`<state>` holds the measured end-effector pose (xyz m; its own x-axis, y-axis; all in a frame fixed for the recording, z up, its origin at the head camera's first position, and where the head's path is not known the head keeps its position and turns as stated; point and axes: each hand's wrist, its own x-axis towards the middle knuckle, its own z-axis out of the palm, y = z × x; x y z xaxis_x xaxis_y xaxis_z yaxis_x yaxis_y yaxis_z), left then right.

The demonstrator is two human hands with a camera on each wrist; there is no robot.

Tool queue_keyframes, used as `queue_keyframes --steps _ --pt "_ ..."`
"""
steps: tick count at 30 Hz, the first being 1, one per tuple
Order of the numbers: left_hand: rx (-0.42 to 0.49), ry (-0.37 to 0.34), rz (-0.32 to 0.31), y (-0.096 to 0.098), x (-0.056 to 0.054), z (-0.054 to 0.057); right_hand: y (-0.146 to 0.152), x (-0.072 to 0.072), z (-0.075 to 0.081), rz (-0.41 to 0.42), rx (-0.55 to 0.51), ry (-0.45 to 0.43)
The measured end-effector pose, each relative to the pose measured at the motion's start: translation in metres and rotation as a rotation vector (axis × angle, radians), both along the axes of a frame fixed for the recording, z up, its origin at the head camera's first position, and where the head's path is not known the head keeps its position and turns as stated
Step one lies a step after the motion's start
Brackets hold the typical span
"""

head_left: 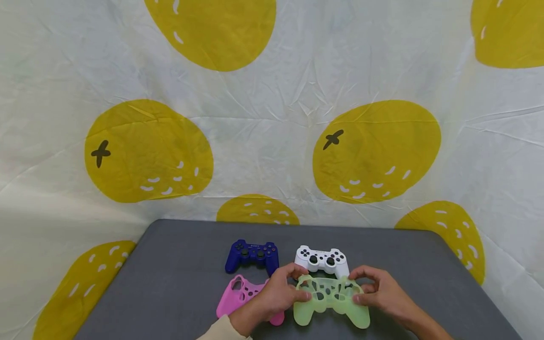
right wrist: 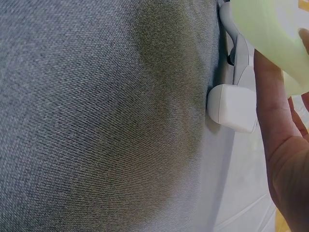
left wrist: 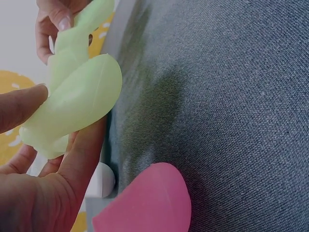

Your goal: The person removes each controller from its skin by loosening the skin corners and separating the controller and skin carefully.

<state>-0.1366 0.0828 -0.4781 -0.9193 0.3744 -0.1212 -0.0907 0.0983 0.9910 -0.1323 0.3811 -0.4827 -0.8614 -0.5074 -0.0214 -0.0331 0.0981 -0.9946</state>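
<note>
Both hands hold a pale green, see-through silicone game controller cover (head_left: 333, 303) just above the table. My left hand (head_left: 278, 293) pinches its left side, thumb on the front and fingers behind. At the opposite side, my right hand (head_left: 382, 293) grips it the same way. In the left wrist view, the cover (left wrist: 84, 99) hangs off the cloth with its handles toward the camera. A white game controller (head_left: 321, 258) lies right behind it, its lower part partly hidden. Under the left forearm is a pink controller cover (head_left: 231, 301), partly covered by that hand.
A dark blue game controller (head_left: 252, 256) lies behind the pink cover, left of the white one. Everything lies on a dark grey cloth-covered table (head_left: 178, 274). A white curtain (head_left: 263, 156) with yellow fruit prints hangs behind the table and at its sides.
</note>
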Motion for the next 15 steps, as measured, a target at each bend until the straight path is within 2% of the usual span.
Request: queue_keyframes --steps 7,15 --pt "-0.020 0.011 0.016 0.0010 0.0006 0.0005 0.0000 -0.0013 -0.0033 0.015 -0.023 0.018" --pt "-0.048 0.001 0.031 0.0013 0.0022 0.0040 -0.0020 -0.0016 -0.0026 -0.002 0.004 0.017"
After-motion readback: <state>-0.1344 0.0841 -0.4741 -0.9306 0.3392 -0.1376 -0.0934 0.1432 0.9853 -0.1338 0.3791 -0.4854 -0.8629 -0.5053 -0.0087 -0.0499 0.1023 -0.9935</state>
